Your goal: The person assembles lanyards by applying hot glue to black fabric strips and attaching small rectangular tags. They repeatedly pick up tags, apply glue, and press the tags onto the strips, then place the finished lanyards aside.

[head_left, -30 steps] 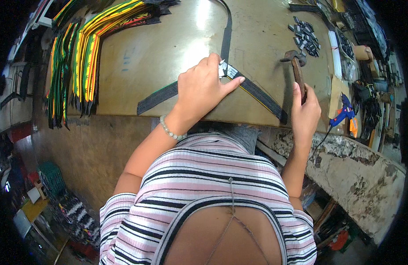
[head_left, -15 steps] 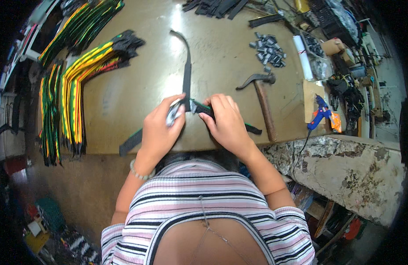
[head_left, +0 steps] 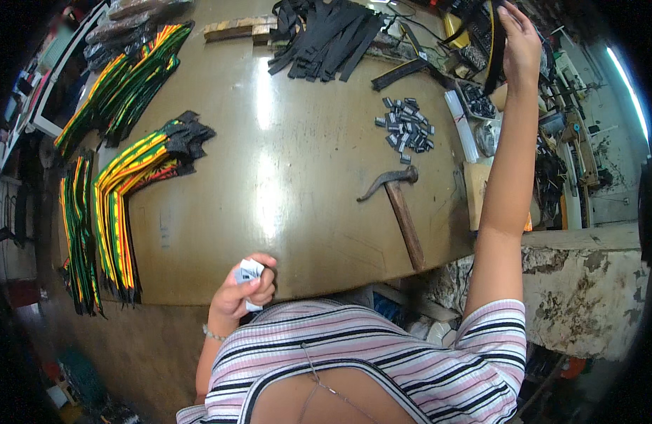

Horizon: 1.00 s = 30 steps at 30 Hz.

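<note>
We wear a short-sleeved top (head_left: 382, 353) striped in pink, white and black with a dark-edged neckline, a thin chain necklace (head_left: 319, 381) below that neckline, and a slim beaded bracelet (head_left: 211, 333) beside the top's left sleeve.

Glossy smooth wooden tabletop (head_left: 283, 177), wooden-handled metal hammer (head_left: 396, 201), woven cloth straps (head_left: 128, 191).

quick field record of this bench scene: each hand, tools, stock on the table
left hand: near the table's front edge, fingers closed on a small white piece
right hand: raised at far right, gripping a black strap
hammer: lying flat, wooden handle toward the person
metal clips: loose pile beyond the hammer
black straps: heap at the far edge
striped straps: bundles on the left
</note>
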{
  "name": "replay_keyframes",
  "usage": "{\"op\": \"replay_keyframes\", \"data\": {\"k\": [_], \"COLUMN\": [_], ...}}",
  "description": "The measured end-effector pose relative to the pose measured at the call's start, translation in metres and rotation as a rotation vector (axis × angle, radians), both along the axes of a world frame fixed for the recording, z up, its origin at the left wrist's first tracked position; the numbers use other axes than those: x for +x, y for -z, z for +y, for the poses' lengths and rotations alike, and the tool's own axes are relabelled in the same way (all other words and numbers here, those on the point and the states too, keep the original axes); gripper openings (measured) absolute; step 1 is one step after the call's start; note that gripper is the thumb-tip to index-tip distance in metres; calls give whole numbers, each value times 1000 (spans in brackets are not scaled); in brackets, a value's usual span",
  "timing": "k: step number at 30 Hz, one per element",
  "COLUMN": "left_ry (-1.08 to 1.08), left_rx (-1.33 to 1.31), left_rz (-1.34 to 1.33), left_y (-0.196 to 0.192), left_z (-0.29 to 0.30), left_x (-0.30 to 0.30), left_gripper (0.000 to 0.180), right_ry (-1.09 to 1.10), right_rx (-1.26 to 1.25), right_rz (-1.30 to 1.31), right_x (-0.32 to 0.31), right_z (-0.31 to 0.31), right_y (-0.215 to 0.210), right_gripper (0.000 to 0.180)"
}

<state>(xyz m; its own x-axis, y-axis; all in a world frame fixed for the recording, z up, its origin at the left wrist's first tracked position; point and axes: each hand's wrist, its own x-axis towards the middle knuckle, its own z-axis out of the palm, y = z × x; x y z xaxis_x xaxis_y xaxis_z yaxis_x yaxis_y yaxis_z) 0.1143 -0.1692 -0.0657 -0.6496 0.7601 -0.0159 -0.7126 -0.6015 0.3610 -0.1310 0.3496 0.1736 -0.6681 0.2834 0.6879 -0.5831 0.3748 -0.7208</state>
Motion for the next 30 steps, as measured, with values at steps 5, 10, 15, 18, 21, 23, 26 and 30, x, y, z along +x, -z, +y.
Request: {"op": "replay_keyframes", "data": {"k": [5, 10, 15, 18, 21, 23, 26, 30], "left_ry": [10, 18, 21, 42, 29, 3, -37, -134], "left_rx": [-29, -36, -54, -67, -66, -43, -65, -417], "left_rz": [-102, -137, -120, -124, -109, -100, -82, -103], "left_y": [-7, -11, -12, -10, -7, -6, -10, -29], "left_z": [2, 3, 4, 5, 5, 5, 5, 16], "left_x": [-3, -4, -4, -5, -5, -4, -4, -9], "left_gripper": [37, 36, 35, 35, 33, 31, 31, 24], "right_ry": [315, 442, 421, 358, 384, 291, -64, -533], "right_rx": [-400, -248, 636, 657, 506, 302, -166, -294], "right_rz": [-18, -763, -469, -878, -814, -789, -884, -1004], "right_x": [-65, -80, -79, -101, -114, -109, -71, 32], "right_z": [61, 50, -40, -90, -111, -116, -128, -175], "right_y": [94, 202, 225, 236, 240, 231, 197, 172], "right_gripper": [34, 20, 41, 55, 44, 37, 22, 17]}}
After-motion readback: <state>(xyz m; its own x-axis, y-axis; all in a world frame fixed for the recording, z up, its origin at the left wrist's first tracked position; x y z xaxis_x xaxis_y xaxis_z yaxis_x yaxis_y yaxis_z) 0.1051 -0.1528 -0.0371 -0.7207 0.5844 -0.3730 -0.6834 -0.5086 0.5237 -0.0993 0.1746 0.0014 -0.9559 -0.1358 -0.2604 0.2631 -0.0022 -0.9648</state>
